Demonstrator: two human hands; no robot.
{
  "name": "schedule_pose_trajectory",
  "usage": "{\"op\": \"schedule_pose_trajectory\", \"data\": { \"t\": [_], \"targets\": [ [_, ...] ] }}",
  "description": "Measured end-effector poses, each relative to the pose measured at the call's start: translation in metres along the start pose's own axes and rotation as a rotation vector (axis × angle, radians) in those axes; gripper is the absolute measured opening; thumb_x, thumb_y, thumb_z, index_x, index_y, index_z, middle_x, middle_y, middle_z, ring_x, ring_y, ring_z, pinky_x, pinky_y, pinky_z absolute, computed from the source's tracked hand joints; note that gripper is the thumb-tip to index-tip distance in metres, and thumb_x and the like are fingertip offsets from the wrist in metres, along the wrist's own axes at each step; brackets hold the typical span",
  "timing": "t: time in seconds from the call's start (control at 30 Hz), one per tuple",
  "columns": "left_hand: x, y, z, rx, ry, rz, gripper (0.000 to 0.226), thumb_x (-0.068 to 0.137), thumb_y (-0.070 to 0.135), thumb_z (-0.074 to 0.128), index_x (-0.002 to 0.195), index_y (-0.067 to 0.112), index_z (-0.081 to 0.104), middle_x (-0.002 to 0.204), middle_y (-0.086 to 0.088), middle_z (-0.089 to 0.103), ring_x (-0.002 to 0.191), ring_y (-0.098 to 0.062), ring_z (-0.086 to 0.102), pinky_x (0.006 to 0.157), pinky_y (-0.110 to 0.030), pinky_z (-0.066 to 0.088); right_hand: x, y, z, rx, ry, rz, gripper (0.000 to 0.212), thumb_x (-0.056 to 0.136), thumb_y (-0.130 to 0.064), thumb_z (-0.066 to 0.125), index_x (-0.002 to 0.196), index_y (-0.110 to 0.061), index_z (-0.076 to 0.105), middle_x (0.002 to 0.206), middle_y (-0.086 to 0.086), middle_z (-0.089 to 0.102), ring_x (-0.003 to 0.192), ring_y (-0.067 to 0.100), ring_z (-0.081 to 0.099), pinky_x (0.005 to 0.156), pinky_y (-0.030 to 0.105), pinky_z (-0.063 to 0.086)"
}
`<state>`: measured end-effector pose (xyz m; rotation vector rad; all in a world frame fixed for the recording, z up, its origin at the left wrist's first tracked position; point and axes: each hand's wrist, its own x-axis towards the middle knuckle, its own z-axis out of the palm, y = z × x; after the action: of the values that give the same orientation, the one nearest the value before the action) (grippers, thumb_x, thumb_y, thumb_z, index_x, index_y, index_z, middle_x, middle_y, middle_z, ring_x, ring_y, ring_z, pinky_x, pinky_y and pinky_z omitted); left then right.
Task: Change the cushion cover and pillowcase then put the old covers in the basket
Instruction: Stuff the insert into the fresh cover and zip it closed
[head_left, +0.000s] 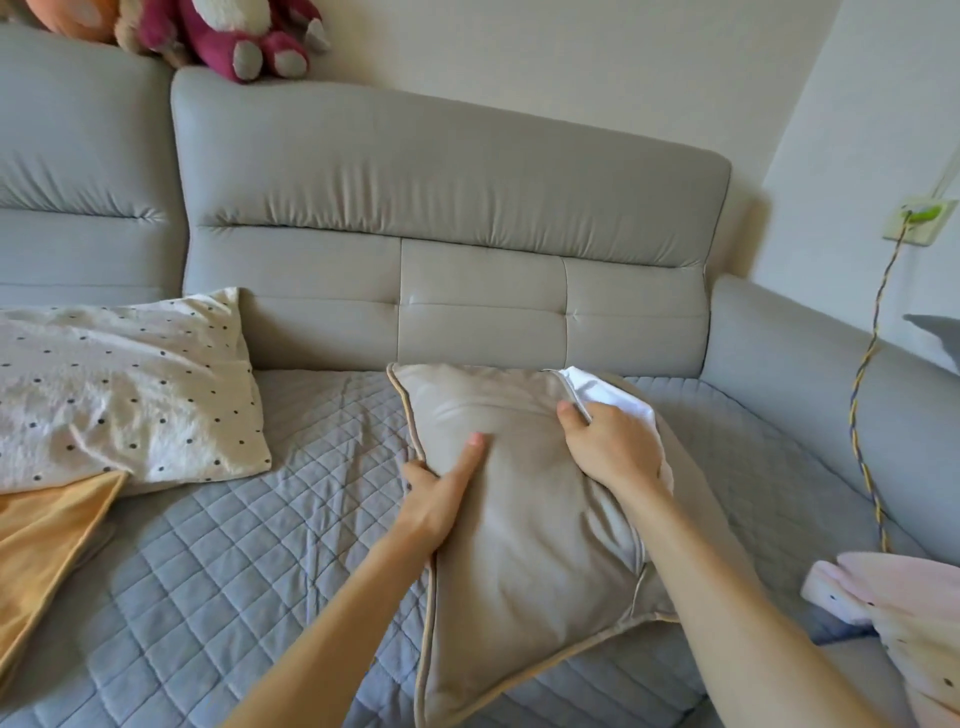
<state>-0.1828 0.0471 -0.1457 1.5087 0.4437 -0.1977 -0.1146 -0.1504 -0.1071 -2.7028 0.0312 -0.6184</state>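
A beige cushion cover (524, 519) with piped edges lies on the quilted grey sofa seat (218, 561). Its right side is open and the white inner cushion (613, 400) shows there. My left hand (441, 493) grips the cover's left edge, thumb on top and fingers under the piping. My right hand (608, 447) pinches the cover's open edge beside the white inner, thumb on the beige fabric. A polka-dot pillow (119, 389) lies at the left. An orange cover (47, 545) lies flat under the pillow's front corner.
The grey sofa backrest (452, 218) rises behind the cushion, with plush toys (234, 36) on top. A twisted cord (867, 426) hangs from a wall socket (919, 221) over the right armrest. A pink spotted fabric (904, 618) lies at the lower right.
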Motion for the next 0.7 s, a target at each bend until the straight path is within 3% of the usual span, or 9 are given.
{"op": "schedule_pose_trajectory", "data": {
  "t": [0.03, 0.1, 0.17, 0.23, 0.3, 0.47, 0.57, 0.63, 0.7],
  "targets": [
    [-0.005, -0.002, 0.003, -0.012, -0.001, 0.027, 0.114, 0.059, 0.084, 0.066, 0.142, 0.02, 0.022, 0.133, -0.003, 0.05, 0.117, -0.026, 0.055, 0.104, -0.043, 0.043, -0.001, 0.0, -0.005, 0.032, -0.004, -0.014, 0.047, 0.091, -0.063, 0.038, 0.116, -0.033, 0.064, 0.112, -0.014, 0.068, 0.113, 0.015, 0.059, 0.091, 0.027, 0.046],
    [-0.009, -0.007, 0.005, -0.062, 0.037, 0.057, 0.102, 0.063, 0.072, 0.075, 0.136, 0.02, 0.026, 0.125, -0.001, 0.054, 0.11, -0.023, 0.058, 0.1, -0.039, 0.047, -0.004, -0.007, -0.022, 0.093, -0.197, 0.057, 0.057, 0.087, -0.075, 0.037, 0.098, -0.025, 0.062, 0.092, -0.009, 0.066, 0.103, 0.017, 0.06, 0.083, 0.028, 0.042],
    [-0.007, -0.011, 0.006, -0.107, 0.089, 0.079, 0.095, 0.061, 0.067, 0.08, 0.126, 0.022, 0.028, 0.121, -0.002, 0.057, 0.107, -0.023, 0.06, 0.1, -0.042, 0.048, -0.012, -0.016, -0.035, 0.122, -0.324, 0.083, 0.057, 0.092, -0.07, 0.039, 0.1, -0.017, 0.059, 0.092, 0.002, 0.066, 0.101, 0.026, 0.062, 0.077, 0.032, 0.04],
    [-0.004, -0.015, 0.013, -0.102, 0.139, 0.135, 0.088, 0.061, 0.063, 0.084, 0.117, 0.021, 0.03, 0.119, -0.003, 0.057, 0.106, -0.024, 0.06, 0.099, -0.044, 0.048, -0.023, -0.018, -0.04, -0.052, -0.159, 0.016, 0.046, 0.101, -0.052, 0.038, 0.115, -0.012, 0.054, 0.102, 0.011, 0.068, 0.103, 0.033, 0.062, 0.071, 0.036, 0.038],
    [-0.005, -0.021, 0.026, -0.028, 0.208, 0.181, 0.083, 0.062, 0.061, 0.084, 0.111, 0.02, 0.03, 0.118, -0.005, 0.058, 0.104, -0.026, 0.059, 0.095, -0.041, 0.048, -0.037, -0.006, -0.036, -0.227, -0.005, -0.031, 0.04, 0.103, -0.047, 0.038, 0.116, -0.013, 0.052, 0.102, 0.011, 0.069, 0.098, 0.035, 0.063, 0.065, 0.036, 0.034],
    [-0.009, -0.04, 0.038, 0.064, 0.269, 0.19, 0.084, 0.062, 0.069, 0.079, 0.11, 0.021, 0.029, 0.119, -0.009, 0.058, 0.107, -0.032, 0.058, 0.094, -0.044, 0.047, -0.05, 0.016, -0.02, -0.224, -0.135, -0.028, 0.039, 0.1, -0.053, 0.037, 0.097, -0.019, 0.057, 0.088, 0.001, 0.065, 0.091, 0.028, 0.063, 0.068, 0.034, 0.038],
    [-0.001, -0.041, 0.008, -0.076, 0.144, 0.091, 0.093, 0.059, 0.062, 0.085, 0.119, 0.015, 0.032, 0.116, -0.003, 0.057, 0.105, -0.023, 0.059, 0.095, -0.039, 0.047, -0.052, 0.007, -0.037, 0.132, -0.189, -0.105, 0.028, 0.094, -0.05, 0.055, 0.088, -0.023, 0.056, 0.075, -0.011, 0.059, 0.076, 0.014, 0.06, 0.064, 0.029, 0.04],
    [0.003, -0.037, -0.012, -0.124, 0.1, 0.047, 0.11, 0.05, 0.063, 0.09, 0.129, 0.01, 0.036, 0.121, -0.003, 0.058, 0.104, -0.021, 0.06, 0.097, -0.04, 0.049, -0.051, 0.011, -0.054, 0.363, 0.177, -0.208, 0.015, 0.089, -0.041, 0.062, 0.085, -0.027, 0.06, 0.077, -0.014, 0.065, 0.074, 0.008, 0.06, 0.068, 0.025, 0.043],
    [0.002, -0.029, -0.023, -0.056, 0.174, 0.095, 0.116, 0.053, 0.058, 0.089, 0.143, 0.017, 0.029, 0.137, -0.005, 0.046, 0.118, -0.025, 0.052, 0.106, -0.046, 0.041, -0.043, 0.021, -0.065, 0.302, 0.423, -0.262, 0.014, 0.09, -0.031, 0.058, 0.097, -0.023, 0.066, 0.096, -0.008, 0.069, 0.091, 0.019, 0.059, 0.082, 0.028, 0.041]
  ]
}}
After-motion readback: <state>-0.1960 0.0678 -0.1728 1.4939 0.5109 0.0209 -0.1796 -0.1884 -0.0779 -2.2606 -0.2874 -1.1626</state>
